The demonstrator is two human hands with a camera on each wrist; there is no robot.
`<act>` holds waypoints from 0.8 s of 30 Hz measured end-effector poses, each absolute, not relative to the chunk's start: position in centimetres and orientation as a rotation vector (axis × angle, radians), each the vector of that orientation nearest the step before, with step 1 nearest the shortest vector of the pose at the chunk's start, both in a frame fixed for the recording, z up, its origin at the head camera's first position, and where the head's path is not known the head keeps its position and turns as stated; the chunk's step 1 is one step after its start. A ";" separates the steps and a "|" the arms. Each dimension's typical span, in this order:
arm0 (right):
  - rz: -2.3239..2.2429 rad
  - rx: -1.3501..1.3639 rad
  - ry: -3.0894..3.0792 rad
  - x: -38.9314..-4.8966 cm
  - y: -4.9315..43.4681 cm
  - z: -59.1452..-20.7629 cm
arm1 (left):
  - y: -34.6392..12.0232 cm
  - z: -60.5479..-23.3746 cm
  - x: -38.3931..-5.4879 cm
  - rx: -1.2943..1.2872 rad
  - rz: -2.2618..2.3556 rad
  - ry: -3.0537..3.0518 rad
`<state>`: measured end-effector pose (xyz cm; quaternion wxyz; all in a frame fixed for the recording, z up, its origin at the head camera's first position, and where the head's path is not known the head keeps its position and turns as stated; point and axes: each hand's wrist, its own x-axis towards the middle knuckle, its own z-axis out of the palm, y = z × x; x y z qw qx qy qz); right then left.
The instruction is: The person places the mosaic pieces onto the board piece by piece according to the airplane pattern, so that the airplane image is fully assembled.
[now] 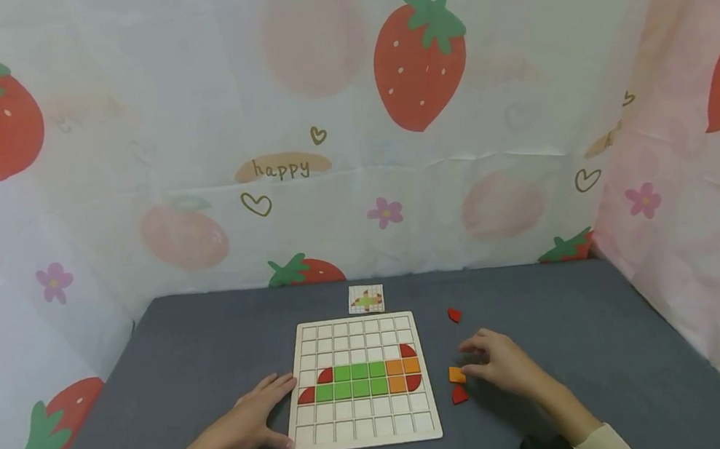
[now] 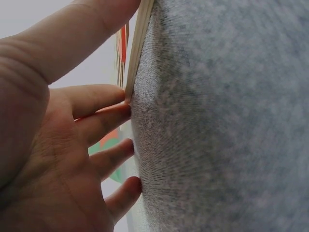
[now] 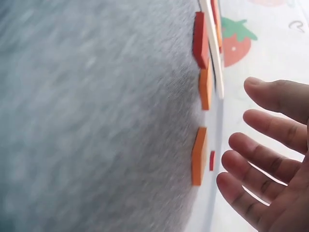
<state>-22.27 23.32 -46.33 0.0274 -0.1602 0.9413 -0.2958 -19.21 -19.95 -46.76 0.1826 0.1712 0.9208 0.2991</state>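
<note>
A pale wooden grid board [image 1: 365, 429] lies on the dark cloth, with green tiles [image 1: 351, 380], orange tiles [image 1: 403, 373] and red rounded pieces [image 1: 306, 395] set in its middle rows. My left hand [image 1: 249, 419] rests at the board's left edge, thumb and fingertips against its side, fingers fairly straight. To the right of the board, my right hand [image 1: 503, 363] hovers over loose pieces with its fingers spread and nothing in them. Beside its fingertips is an orange square tile [image 1: 456, 374], and a red piece [image 1: 460, 394] lies just nearer. Another orange tile [image 3: 199, 157] shows in the right wrist view; the hand hides it from the head view.
Beyond the right hand lies one more red piece [image 1: 454, 315]. A small picture card [image 1: 366, 299] with a coloured grid pattern sits behind the board. A strawberry-printed curtain [image 1: 347, 226] closes off the back and sides of the grey-covered table [image 1: 213, 328].
</note>
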 end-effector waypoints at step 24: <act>-0.800 -0.393 2.908 -21.6 24.2 -46.4 | -20.0 -46.8 -19.4 0.497 0.840 2.594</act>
